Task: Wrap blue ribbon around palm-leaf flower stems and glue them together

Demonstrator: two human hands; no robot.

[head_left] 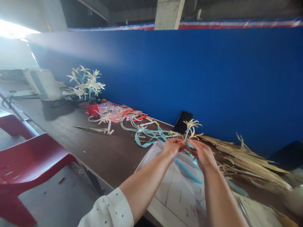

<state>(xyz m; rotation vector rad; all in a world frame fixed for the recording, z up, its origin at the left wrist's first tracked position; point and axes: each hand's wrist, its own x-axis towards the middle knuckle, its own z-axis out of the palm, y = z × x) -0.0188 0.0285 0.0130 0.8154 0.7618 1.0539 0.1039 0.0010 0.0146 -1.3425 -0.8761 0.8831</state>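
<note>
Spotted sleeve (113,210) pushed back, the left hand (174,147) pinched the pale flower (192,124) near its base; the right hand (204,154) gripped blue ribbon (190,144) there, apparently steadying it upright. Dry leaves (251,157) lay right, seemingly for easy reach.

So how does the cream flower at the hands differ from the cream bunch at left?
The cream narrow-petalled flower shows only a bloom or two; the branching cream bunch shows many. The flower is between left hand and right hand; the bunch stands unheld. Both have slender petals and light blue stems.
</note>
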